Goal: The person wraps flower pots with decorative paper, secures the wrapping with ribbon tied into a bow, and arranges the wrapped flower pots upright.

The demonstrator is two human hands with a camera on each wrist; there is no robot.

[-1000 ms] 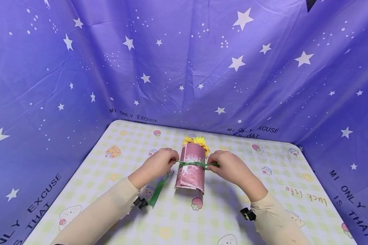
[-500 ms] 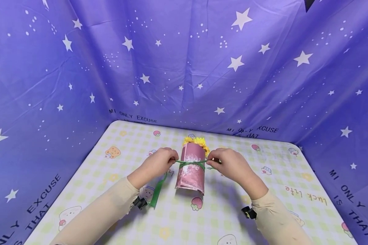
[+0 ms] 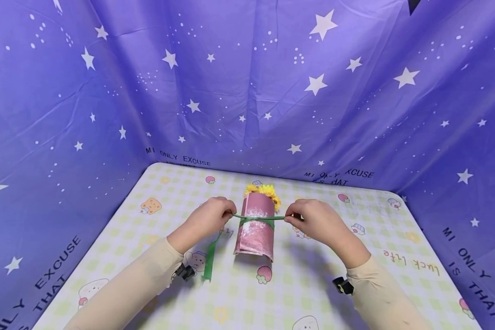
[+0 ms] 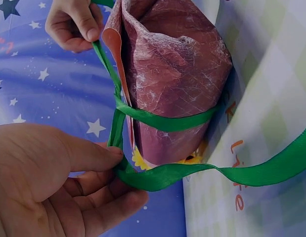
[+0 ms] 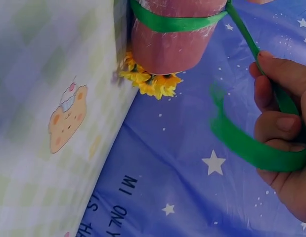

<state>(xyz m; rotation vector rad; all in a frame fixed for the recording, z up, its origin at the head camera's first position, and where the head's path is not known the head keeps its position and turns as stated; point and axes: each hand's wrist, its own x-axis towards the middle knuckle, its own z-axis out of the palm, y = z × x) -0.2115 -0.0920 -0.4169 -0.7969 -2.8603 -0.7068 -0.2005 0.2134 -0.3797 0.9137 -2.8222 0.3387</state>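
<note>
A bouquet rolled in pink wrapping paper [image 3: 255, 240] lies on the table, its yellow flowers [image 3: 268, 190] poking out at the far end. Green ribbon [image 4: 167, 123] circles the paper near its middle and crosses on top. My left hand [image 3: 212, 214] pinches one ribbon end between thumb and fingers at the bouquet's left; a loose tail [image 3: 209, 261] hangs below it to the tabletop. On the right side, my right hand [image 3: 313, 217] pinches the other end, and in the right wrist view its frayed tail [image 5: 241, 143] curls out from the fingers. Between both hands the ribbon runs nearly straight.
A table [image 3: 169, 293] with a checked, cartoon-printed cover carries the bouquet. Purple star-printed curtains [image 3: 231, 91] rise behind it and along both sides. Small black devices [image 3: 342, 285] are strapped at both wrists.
Both hands have moved apart, the right hand outward to the right and the left slightly left. The ribbon stretch between them is longer and straighter; the bouquet stays in place.
</note>
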